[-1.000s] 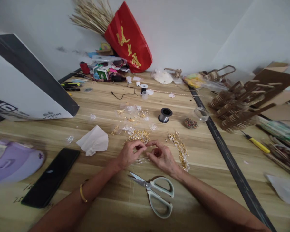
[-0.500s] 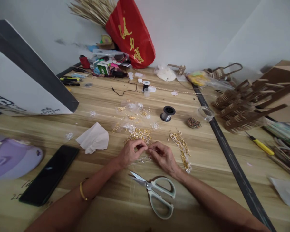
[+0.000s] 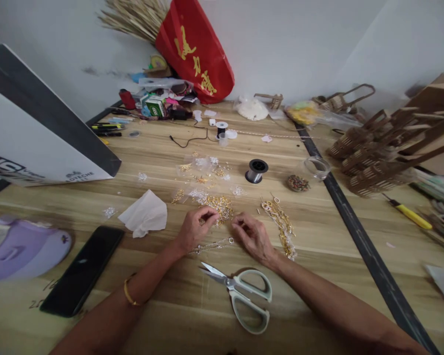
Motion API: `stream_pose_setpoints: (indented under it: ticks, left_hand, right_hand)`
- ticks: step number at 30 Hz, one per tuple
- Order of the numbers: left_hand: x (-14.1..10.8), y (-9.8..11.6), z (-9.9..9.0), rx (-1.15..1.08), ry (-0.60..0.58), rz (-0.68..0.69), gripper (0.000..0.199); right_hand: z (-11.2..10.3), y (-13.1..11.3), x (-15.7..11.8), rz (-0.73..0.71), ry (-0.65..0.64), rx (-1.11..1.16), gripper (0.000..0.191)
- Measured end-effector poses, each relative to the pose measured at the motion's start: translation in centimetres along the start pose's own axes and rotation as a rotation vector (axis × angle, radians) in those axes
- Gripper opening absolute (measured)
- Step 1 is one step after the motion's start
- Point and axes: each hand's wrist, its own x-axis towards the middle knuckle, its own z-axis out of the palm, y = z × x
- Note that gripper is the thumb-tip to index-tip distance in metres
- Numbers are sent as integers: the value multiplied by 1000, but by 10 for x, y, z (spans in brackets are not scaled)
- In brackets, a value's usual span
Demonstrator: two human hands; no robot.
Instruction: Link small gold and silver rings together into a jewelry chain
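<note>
My left hand [image 3: 199,226] is closed in a pinch at the near left edge of a pile of gold and silver beads [image 3: 222,207]; whatever sits between its fingertips is too small to name. To its right, my right hand [image 3: 252,235] rests by the table with thumb and fingers pinched together, and what they hold, if anything, cannot be made out. A thin silver chain [image 3: 216,244] with a ring at its end lies between the hands. Gold and clear bead strands [image 3: 279,222] lie right of my right hand. White-handled scissors [image 3: 240,293] lie partly open nearer to me.
A wire spool [image 3: 257,171], a dish of dark beads [image 3: 298,183] and a glass jar [image 3: 317,168] stand beyond the hands. At left are a white tissue [image 3: 144,214], a phone [image 3: 83,271] and a white box [image 3: 40,138]. Small woven baskets [image 3: 358,153] crowd the right.
My hands have come apart from where their fingertips met. The left one has moved left toward the bead pile, uncovering more of the silver chain. The view has shifted slightly.
</note>
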Motion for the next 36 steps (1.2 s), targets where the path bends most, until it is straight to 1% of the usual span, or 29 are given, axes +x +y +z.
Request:
stream_pose_setpoints:
  ticks: [2,5,8,10,13,17,20,24,28,32,34,36]
  left_hand:
    - [1,-1,-2,-8,29,-35,17]
    - [2,-4,-5,3,30,-47,17]
    - [5,-8,-8,13,30,-48,18]
    - [7,-10,-10,16,25,-63,18]
    - [10,-12,-13,19,-1,-81,17]
    - [12,-12,-14,83,-25,-54,13]
    - [13,-12,-16,137,-37,-41,12]
    - [15,-13,-20,155,-29,-58,12]
    - [17,-18,-26,169,-47,-87,12]
    - [18,-24,-32,241,-58,-96,10]
    - [17,-26,-33,281,-53,-80,9]
    - [16,-27,-31,320,-53,-36,9]
  right_hand:
    - [0,1,-2,-31,-7,-34,16]
    - [1,1,-5,-122,-33,-115,13]
    - [1,1,-6,-201,-79,-179,13]
    - [1,1,-7,-227,-119,-191,13]
    - [1,3,-7,-240,-162,-203,12]
    - [3,5,-7,-235,-183,-196,12]
    - [3,7,-8,-231,-190,-182,14]
    - [3,8,-8,-239,-194,-192,15]
    - [3,8,-7,-245,-205,-216,16]
    - [3,7,-7,-239,-198,-195,15]
    - [3,6,-7,-241,-196,-181,14]
    - [3,6,-7,-248,-192,-181,13]
